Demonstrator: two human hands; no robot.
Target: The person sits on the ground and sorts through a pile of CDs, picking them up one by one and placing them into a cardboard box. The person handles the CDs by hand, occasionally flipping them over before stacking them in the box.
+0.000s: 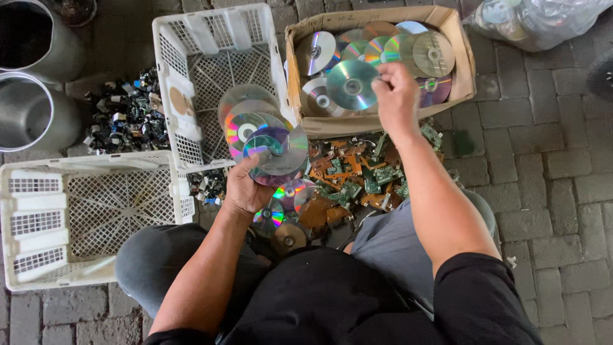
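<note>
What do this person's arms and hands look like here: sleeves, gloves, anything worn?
Both hands, left hand and right hand, are bare: no gloves, rings or watch visible. The forearms are uncovered; black sleeves are pushed up near the elbows, matching the black top.

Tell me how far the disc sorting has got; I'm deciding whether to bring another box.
Done: a few discs already lie in the white crate. In hand: the left hand holds a stack of discs, and the right hand lifts a single disc from the cardboard box. Left: the box looks well filled, and loose discs lie on the paving.
</note>
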